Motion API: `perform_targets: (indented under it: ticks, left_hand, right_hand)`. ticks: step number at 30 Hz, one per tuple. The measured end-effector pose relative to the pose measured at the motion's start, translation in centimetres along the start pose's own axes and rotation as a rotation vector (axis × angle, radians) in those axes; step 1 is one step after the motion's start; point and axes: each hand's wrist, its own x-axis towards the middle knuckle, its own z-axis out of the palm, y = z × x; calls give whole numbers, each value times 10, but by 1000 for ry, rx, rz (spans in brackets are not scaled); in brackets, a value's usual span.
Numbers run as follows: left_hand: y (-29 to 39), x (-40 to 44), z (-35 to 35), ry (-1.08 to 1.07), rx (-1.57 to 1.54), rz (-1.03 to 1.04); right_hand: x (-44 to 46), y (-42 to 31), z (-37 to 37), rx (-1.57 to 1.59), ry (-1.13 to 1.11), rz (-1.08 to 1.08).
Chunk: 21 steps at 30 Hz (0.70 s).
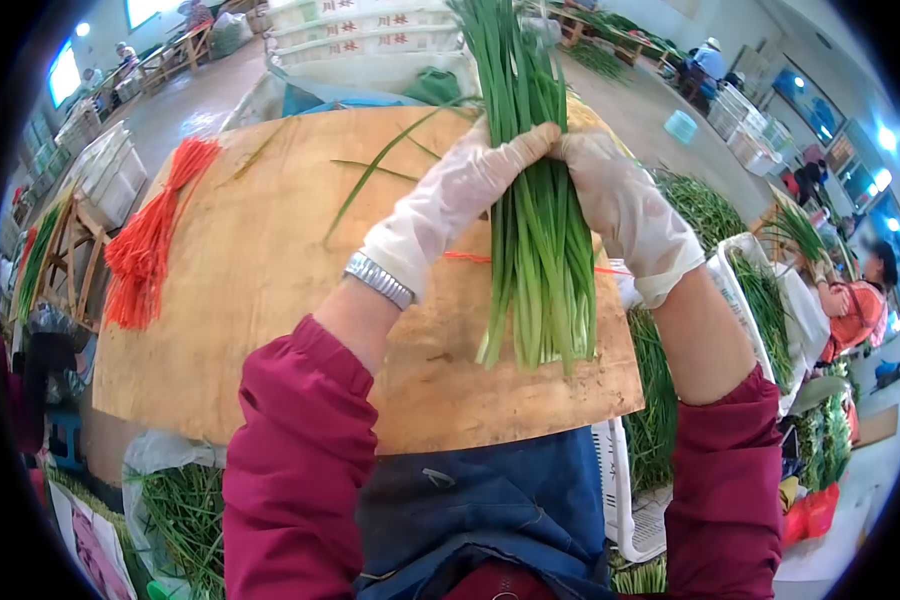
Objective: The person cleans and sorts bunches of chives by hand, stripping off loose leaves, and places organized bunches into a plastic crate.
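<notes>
A bundle of long green stalks [542, 250] lies over the right part of a wooden board [300, 260], its pale cut ends toward me. My left hand [460, 195], in a whitish glove, is wrapped round the bundle from the left. From the right, my gloved right hand [620, 195] grips it too, and the thumbs meet on top. A red strip [467, 257] passes beneath the stalks and shows on both sides. Loose green leaves [370, 180] lie left of the bundle. At the board's left edge is a bunch of red strips [155, 240].
White crates [360, 35] are stacked beyond the board. A white basket of greens [760, 300] stands at the right, a plastic bag of greens [175, 510] at the lower left. A person in red [855, 310] sits at the far right; others are farther back.
</notes>
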Motion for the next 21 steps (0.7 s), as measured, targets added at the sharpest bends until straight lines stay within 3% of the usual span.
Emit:
perform_targets:
  ticks: [2,5,6,8,10,12,14,21]
  left_hand:
    - [-34,15,14,-3,-97,-13]
    - [-67,28,22,-2,-130,-149]
    - [-79,31,23,-10,-156,-173]
    - [-95,35,26,25,-158,-220]
    - [-109,36,27,66,-157,-259]
    - [-118,33,30,89,-84,-283]
    - [-119,29,32,101,4,-282]
    - [-111,18,33,160,221,-364]
  right_hand:
    - [-8,16,11,97,-150,159]
    - [-9,25,38,1294,-12,1044]
    - [-14,40,49,1048,-57,887]
    - [-26,60,72,806,-84,773]
    - [-27,52,78,1001,-3,927]
    - [-29,65,105,807,61,620]
    - [-33,71,113,753,32,873]
    - [-46,34,104,231,274,771]
